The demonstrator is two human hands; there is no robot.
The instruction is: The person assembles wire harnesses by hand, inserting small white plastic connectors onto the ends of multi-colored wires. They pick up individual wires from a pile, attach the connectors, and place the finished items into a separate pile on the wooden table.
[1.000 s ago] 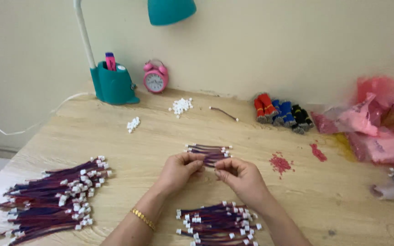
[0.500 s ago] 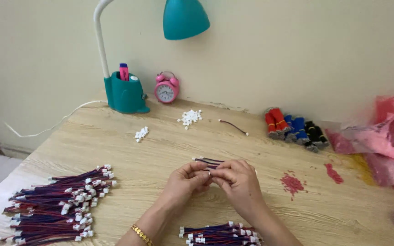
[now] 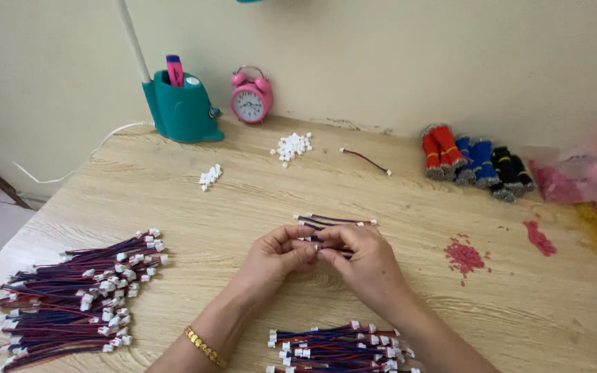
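1. Wire lead [image 3: 319,243], red and blue with a small white connector, pinched between both hands just above the table near its middle; left hand [image 3: 274,259] and right hand [image 3: 367,266] closed on it, fingertips meeting. Gold bracelet [image 3: 205,347] on the left wrist.
2. Bundle of finished leads [image 3: 340,345], nearest edge, between the forearms.
3. Large heap of leads [image 3: 70,297], near left, white connectors pointing right.
4. Few loose leads [image 3: 333,221], just beyond the hands.
5. Table [image 3: 450,311], pale wood grain, with red crumbs [image 3: 464,255] scattered to the right.
6. White connectors: small pile [image 3: 210,177] and larger pile [image 3: 291,146], mid-table; single lead [image 3: 366,160] beside them.
7. Wire bundles [image 3: 475,162], red, blue and black, far right; pink bags [image 3: 589,183] beyond, blurred.
8. Teal lamp base [image 3: 181,107] with pens, pink alarm clock [image 3: 251,97], against the cream wall [image 3: 381,55].
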